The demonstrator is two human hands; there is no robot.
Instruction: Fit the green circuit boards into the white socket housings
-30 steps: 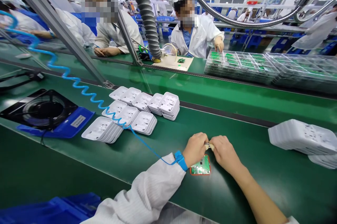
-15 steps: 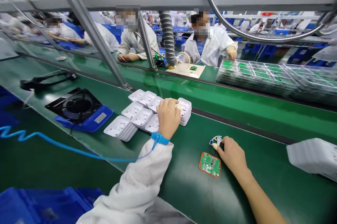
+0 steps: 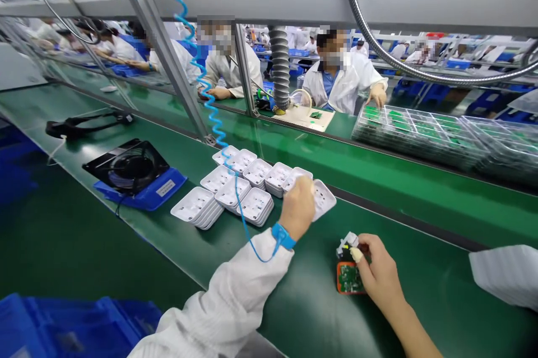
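Observation:
My left hand (image 3: 297, 209) is closed on the edge of a shallow white plastic housing (image 3: 324, 201), tilted and raised at the right end of the stacked white housings (image 3: 254, 205). A blue wrist strap (image 3: 283, 236) with a coiled cord is around that wrist. My right hand (image 3: 380, 268) pinches a small part with a white plastic bracket (image 3: 349, 241) and a dark section. Its thumb and fingertip wear pale finger covers. Just below is a green circuit board (image 3: 348, 278) with an orange rim, partly hidden by the hand; whether it is held too, I cannot tell.
On the left of the green bench (image 3: 306, 291) stands a black fan (image 3: 132, 167) on a blue base. More white housings (image 3: 504, 274) are stacked at the right. Across the divider, a co-worker's hand (image 3: 377, 94) touches clear trays (image 3: 424, 131) of green boards.
My left hand has lifted a white housing from the stack's right end and tilted it. My right hand, still gripping the bracket part, now overlaps the circuit board, whose angle has changed.

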